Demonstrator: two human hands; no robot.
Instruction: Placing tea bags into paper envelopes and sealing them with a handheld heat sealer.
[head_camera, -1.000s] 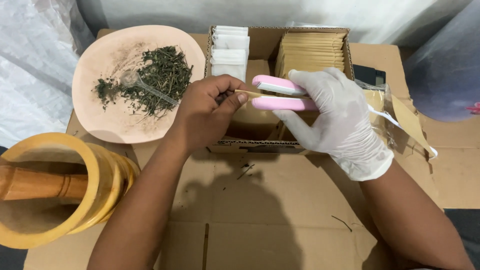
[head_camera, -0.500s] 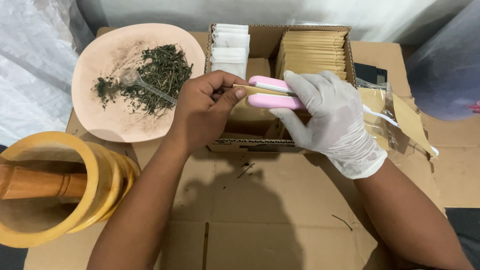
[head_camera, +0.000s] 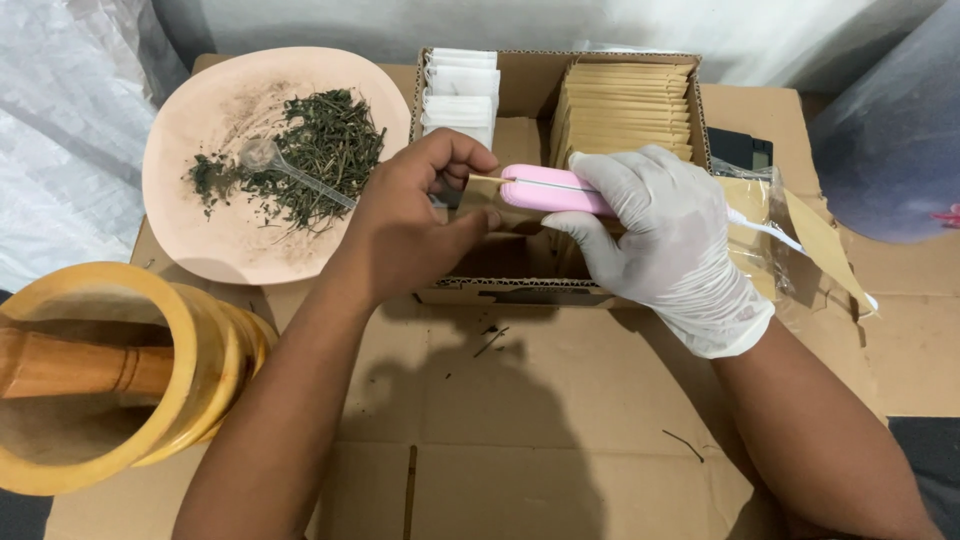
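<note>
The bare left hand (head_camera: 410, 225) pinches the edge of a small tan paper sachet (head_camera: 480, 190) between thumb and curled fingers, its grip closed on the thin, flat packet, which sits just above the front wall of an open corrugated cardboard box (head_camera: 520, 290). The right hand (head_camera: 665, 240), covered in a smooth, slightly wrinkled white latex glove, is wrapped around a glossy pink plastic handheld sealer (head_camera: 550, 188), a rounded, elongated tool whose tip meets the sachet's edge; this grip too is closed, squeezing the sealer's body. A thin white cord (head_camera: 765, 228) trails from behind the gloved hand toward the right. Inside the box, a tight row of upright tan paper envelopes (head_camera: 625, 100) fills the right compartment, and a shorter stack of white, soft-looking filter bags (head_camera: 458, 90) stands in the left one. To the left of the box lies a matte, pale pink round plate (head_camera: 200, 230) dusted with fine powder, bearing a loose heap of dried dark green herb leaves (head_camera: 315, 150) with a clear plastic spoon (head_camera: 285, 168) resting in it. At the lower left stands a yellow-tan wooden mortar (head_camera: 190, 340), smooth and thick-walled, with a turned wooden pestle (head_camera: 75, 368) lying inside. Everything rests on flattened brown cardboard (head_camera: 520, 440) spread over the table.
</note>
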